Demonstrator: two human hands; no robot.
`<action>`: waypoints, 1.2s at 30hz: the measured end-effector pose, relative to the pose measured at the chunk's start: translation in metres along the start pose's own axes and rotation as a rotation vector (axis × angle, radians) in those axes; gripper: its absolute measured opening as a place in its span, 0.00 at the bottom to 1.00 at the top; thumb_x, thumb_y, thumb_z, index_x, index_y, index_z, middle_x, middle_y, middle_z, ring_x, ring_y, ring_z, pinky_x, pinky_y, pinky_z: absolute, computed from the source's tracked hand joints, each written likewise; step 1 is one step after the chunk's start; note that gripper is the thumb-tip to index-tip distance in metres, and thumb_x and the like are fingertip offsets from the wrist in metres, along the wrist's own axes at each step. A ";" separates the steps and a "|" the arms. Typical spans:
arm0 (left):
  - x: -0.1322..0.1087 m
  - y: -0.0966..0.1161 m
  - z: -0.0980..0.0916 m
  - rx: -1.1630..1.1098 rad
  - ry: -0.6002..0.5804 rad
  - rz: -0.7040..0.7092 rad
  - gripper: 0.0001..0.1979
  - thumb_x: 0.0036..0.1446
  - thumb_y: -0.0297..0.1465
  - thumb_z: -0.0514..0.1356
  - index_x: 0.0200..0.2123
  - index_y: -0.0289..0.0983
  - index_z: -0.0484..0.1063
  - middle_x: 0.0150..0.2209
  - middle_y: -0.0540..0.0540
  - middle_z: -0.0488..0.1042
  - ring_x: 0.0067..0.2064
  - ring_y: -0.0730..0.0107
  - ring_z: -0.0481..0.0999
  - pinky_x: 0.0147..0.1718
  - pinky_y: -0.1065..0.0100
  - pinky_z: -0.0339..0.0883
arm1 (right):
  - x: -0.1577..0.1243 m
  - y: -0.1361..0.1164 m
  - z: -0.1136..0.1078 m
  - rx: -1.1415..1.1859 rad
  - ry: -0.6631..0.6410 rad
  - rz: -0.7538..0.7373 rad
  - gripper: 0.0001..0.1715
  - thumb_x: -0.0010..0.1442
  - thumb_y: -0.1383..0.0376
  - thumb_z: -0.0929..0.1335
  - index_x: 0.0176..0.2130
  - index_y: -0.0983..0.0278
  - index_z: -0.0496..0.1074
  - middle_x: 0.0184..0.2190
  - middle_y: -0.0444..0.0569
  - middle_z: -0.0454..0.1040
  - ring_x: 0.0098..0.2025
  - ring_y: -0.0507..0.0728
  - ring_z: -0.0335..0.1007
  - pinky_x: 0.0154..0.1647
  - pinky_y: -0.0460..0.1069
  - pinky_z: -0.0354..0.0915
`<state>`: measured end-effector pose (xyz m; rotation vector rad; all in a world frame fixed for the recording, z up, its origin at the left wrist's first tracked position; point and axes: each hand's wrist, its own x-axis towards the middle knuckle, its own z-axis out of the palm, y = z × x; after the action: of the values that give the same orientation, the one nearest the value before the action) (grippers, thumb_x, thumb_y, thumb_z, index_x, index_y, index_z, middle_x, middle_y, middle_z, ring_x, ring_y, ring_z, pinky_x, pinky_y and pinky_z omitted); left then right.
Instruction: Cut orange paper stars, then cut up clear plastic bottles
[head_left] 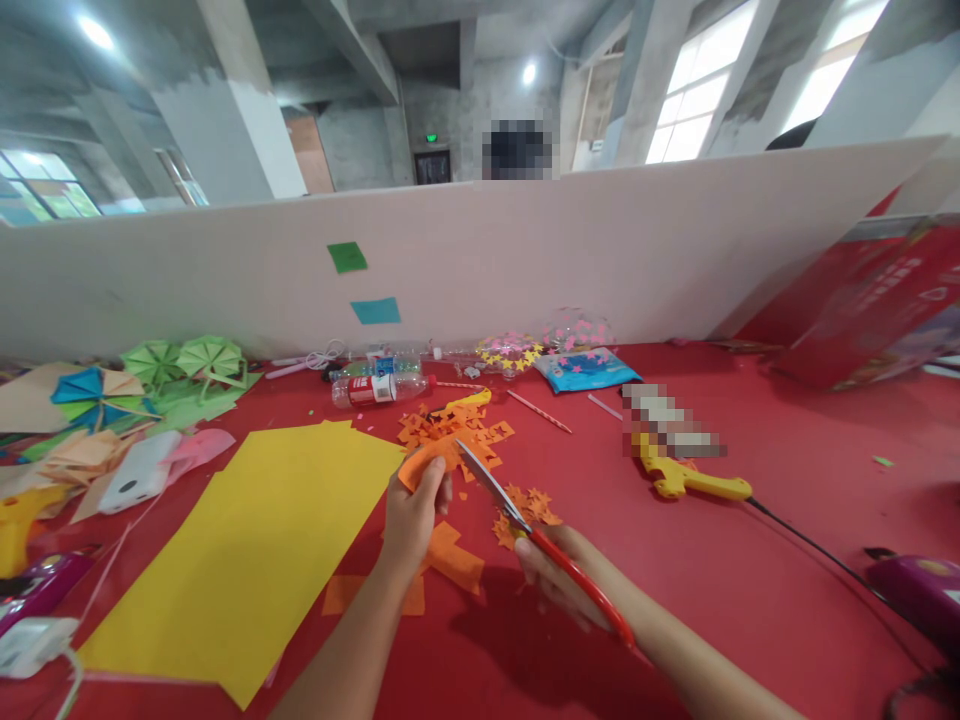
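Between the thumb and fingers of my left hand (pixel 412 515) is a folded piece of orange paper (pixel 415 462). My right hand (pixel 564 570) grips scissors (pixel 574 570) with red handles, whose blades point up and left, their tips at the orange paper. How far the blades are parted is hard to make out. Cut orange scraps (pixel 427 425) lie in a heap just beyond my left hand. Small orange paper stars (pixel 534 503) are piled beneath the scissors. Flat orange strips (pixel 459 562) rest on the red table between my forearms.
Yellow paper sheets (pixel 262 530) spread to the left, near folded paper umbrellas (pixel 210 357). A plastic bottle (pixel 379 388), a blue packet (pixel 589 369) and a striped straw (pixel 538 411) lie toward the white partition (pixel 465 240). A yellow glue gun (pixel 694 480) with a black cord is on the right.
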<state>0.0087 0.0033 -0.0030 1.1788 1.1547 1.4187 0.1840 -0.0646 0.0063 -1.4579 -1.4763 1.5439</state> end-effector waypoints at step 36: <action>-0.022 -0.005 0.020 0.054 -0.038 -0.017 0.22 0.55 0.49 0.53 0.22 0.37 0.64 0.18 0.51 0.66 0.21 0.74 0.66 0.23 0.73 0.62 | 0.001 0.006 0.011 0.140 0.001 -0.077 0.34 0.49 0.34 0.61 0.21 0.62 0.59 0.06 0.35 0.53 0.07 0.45 0.47 0.08 0.42 0.42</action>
<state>0.0317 -0.0161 -0.0083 1.2258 1.1802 1.3549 0.1755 -0.0691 -0.0011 -1.3061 -1.3777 1.5657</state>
